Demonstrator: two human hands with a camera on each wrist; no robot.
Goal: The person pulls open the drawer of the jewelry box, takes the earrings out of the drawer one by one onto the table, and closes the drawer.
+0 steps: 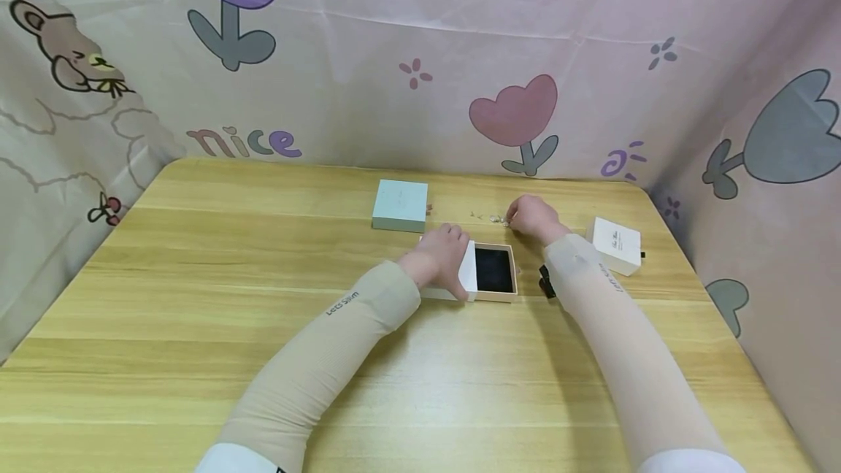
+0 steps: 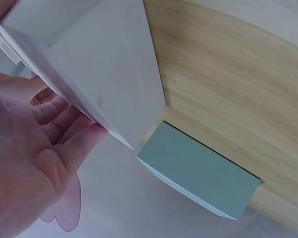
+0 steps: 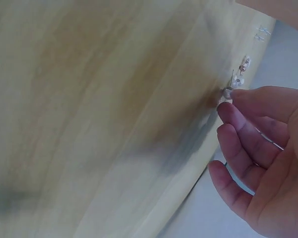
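My left hand [image 1: 444, 254] grips a white drawer-style jewellery box [image 1: 469, 274] from above, thumb on the near side and fingers on the far side. Its drawer [image 1: 496, 297] is pulled out to the right and shows a black pad [image 1: 494, 271]. In the left wrist view the white sleeve [image 2: 107, 74] fills the space beside the fingers. Farther back, my right hand [image 1: 534, 217] pinches a small silvery earring [image 3: 227, 93] between thumb and forefinger, low at the tabletop. Close by lie other small shiny earrings [image 3: 244, 63] and thin bow-like pieces [image 3: 260, 34].
A pale teal box [image 1: 401, 205] with a brown tab sits behind the left hand. At the right stands another white box [image 1: 616, 245] with dark lettering. A small black object [image 1: 547, 282] lies under the right forearm. A printed cloth [image 1: 368, 93] hangs behind the table.
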